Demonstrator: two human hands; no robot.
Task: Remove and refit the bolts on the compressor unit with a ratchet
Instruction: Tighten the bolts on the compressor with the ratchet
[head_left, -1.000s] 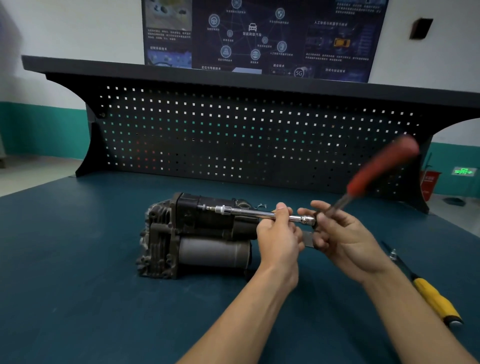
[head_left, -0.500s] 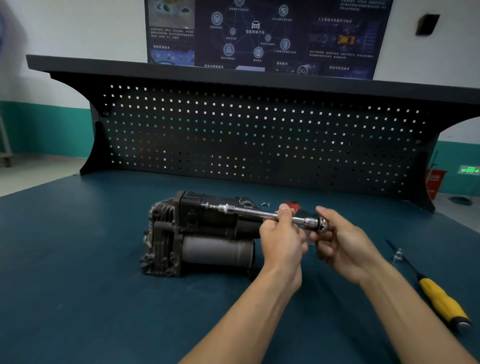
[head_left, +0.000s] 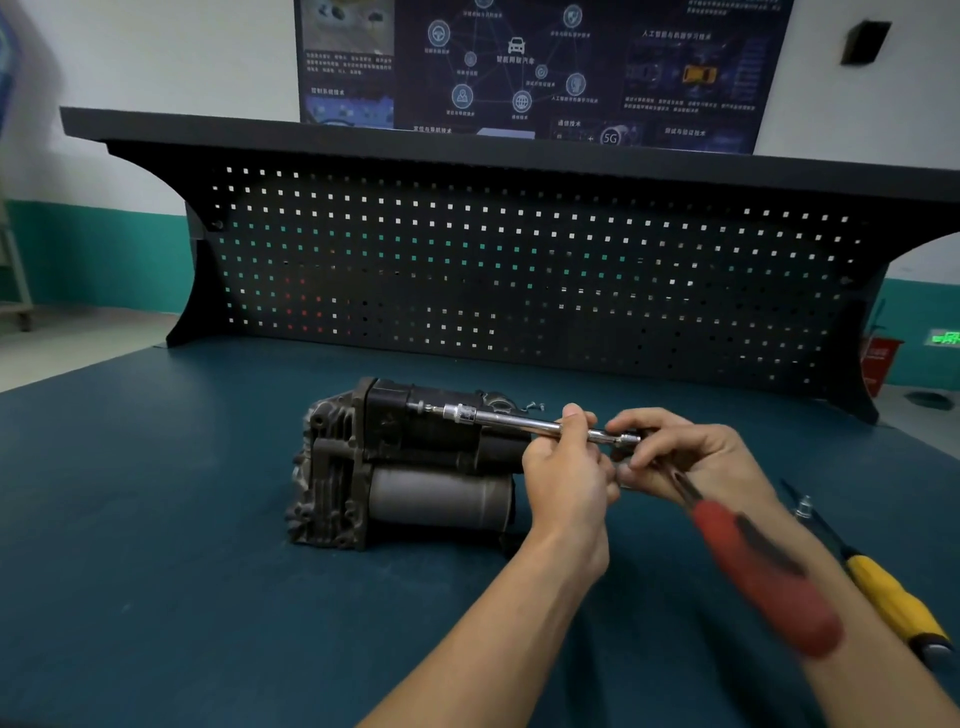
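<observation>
Swung round since the earlier frames, the red handle of the ratchet is now pointed down toward the near right corner of the table, blurred, over the right forearm; a second ago it was raised toward the pegboard. In the head view the compressor is seen lying near the table's middle, left of both hands. The bar is run from the ratchet's head leftward and slightly away to a socket set against the compressor's upper body; whether a bolt is seated in it cannot be told. The bar is pinched by the left hand, the nearer to the compressor; the ratchet's head end is gripped by the right hand with curled fingers. The handle's sweep is judged to cross the bar's axis, with the table close below and open room above. A screwdriver is laid near the right edge, just beside the right forearm, and could be struck on a low swing.
</observation>
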